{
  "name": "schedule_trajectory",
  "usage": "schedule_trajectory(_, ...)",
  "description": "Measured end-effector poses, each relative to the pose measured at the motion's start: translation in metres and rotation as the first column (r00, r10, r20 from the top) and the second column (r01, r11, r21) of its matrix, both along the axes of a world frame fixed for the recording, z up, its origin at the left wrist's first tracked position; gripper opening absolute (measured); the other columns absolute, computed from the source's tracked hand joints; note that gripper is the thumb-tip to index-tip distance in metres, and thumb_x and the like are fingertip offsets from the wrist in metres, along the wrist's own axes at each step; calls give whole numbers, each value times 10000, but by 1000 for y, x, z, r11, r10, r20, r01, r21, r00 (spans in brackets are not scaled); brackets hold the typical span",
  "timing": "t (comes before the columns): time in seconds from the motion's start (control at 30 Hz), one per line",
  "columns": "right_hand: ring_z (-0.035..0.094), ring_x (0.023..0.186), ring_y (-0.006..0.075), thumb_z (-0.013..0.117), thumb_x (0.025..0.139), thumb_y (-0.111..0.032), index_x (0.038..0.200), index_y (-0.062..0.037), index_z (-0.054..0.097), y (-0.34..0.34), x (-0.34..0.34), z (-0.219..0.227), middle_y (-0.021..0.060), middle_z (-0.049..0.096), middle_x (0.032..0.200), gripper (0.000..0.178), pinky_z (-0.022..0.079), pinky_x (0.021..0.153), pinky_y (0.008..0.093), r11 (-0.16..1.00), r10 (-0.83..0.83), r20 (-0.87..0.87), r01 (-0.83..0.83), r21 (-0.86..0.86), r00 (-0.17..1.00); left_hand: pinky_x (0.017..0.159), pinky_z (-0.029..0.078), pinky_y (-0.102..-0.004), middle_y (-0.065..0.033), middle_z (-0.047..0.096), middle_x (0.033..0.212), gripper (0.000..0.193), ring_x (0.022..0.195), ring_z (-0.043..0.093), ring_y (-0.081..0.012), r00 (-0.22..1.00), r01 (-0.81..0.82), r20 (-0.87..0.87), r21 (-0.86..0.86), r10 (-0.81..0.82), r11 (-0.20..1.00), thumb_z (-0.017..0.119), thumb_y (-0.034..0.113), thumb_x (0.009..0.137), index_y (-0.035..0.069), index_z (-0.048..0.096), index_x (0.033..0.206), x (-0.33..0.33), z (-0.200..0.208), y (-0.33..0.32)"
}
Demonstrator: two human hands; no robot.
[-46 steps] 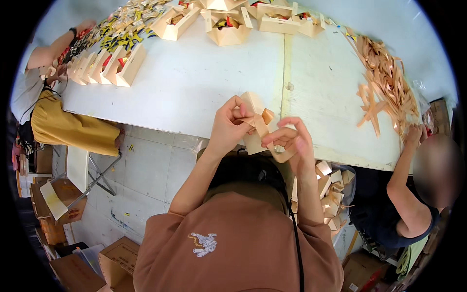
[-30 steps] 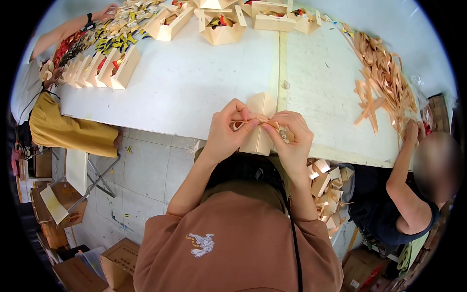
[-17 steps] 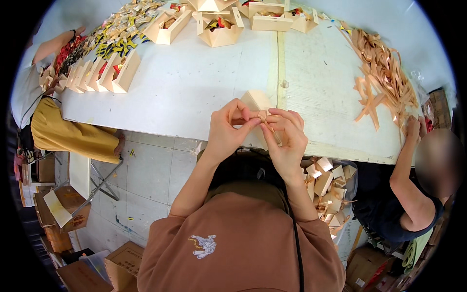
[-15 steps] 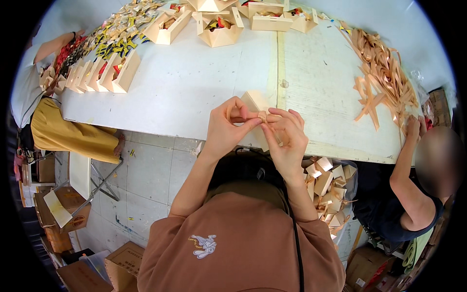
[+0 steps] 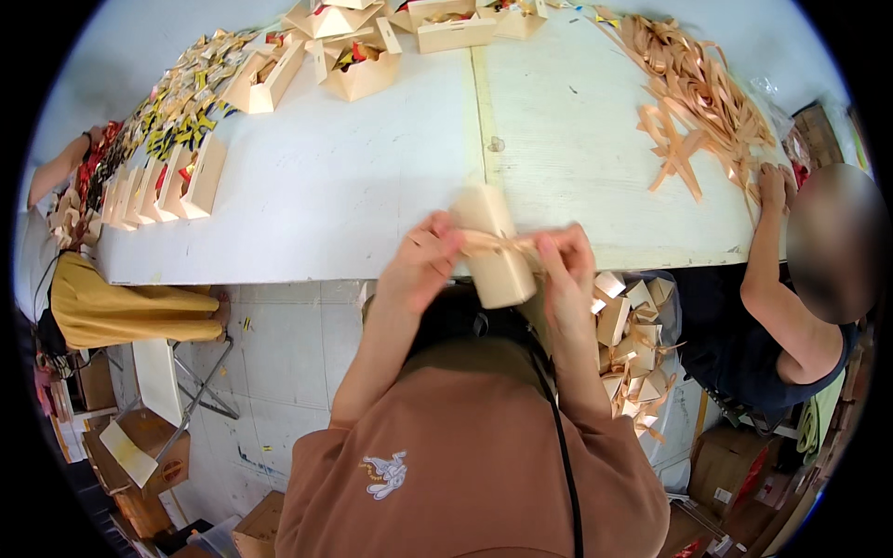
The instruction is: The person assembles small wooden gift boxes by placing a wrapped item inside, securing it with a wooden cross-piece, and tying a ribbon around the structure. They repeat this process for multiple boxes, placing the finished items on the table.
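Note:
A cream gift box (image 5: 502,279) lies at the table's near edge, between my hands. Around its middle runs a peach satin ribbon (image 5: 482,242), knotted on top. My left hand (image 5: 420,260) pinches the ribbon on the left of the knot. On the other side, my right hand (image 5: 567,265) is closed on the ribbon too, fingers and thumb pressed together. The ribbon is stretched nearly straight between both hands. Some motion blur softens the fingertips and the box's far end.
Open cream boxes (image 5: 358,70) with wrapped sweets stand along the table's (image 5: 353,186) far side, more at left (image 5: 200,181). Loose ribbons (image 5: 693,88) are heaped at right, where a co-worker (image 5: 791,325) sits. Tied boxes (image 5: 637,349) fill a bag below. Another person (image 5: 130,302) is at left.
My hands have moved apart from a close pinch over the knot, drawing the ribbon outward. The box now shows more fully between them. The whole view has shifted a little.

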State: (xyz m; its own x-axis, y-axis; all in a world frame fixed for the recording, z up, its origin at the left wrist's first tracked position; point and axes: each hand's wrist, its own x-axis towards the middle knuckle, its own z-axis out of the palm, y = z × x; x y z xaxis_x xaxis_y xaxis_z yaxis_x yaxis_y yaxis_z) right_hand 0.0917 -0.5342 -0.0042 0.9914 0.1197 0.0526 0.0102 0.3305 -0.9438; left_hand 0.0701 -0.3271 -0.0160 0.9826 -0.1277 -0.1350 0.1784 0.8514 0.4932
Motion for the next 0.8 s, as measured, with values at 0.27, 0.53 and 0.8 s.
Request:
schedule_trajectory(0.27,573,850,172,596,950,-46,863,-7,572,-159,-107,44,87,612,901,98,448,819,316,751,-377,292,474,-459,879,865,541,-297,-87,635,1069,267,969,661,-178,817,334,234,554,-528,762,708,47,889,50,516,1075,-17,21,-118)
schedule_trajectory(0.53,497,1279,394,677,911,-86,1240,13,583,-153,-51,68,200,578,1320,356,397,1062,460,59,-15,494,494,-868,870,1002,430,-419,-122,561,1190,364,1147,536,-318,701,-707,709,677,-74,-205,742,27,768,76,590,1095,55,61,-6)
schedule_trajectory(0.8,458,1316,399,521,845,77,1344,-42,526,-151,151,20,199,511,1411,513,402,1083,470,65,222,561,562,-825,798,1047,417,-493,-244,405,1407,543,1276,432,-445,671,-337,715,528,194,-780,744,81,789,116,579,1305,129,47,146)
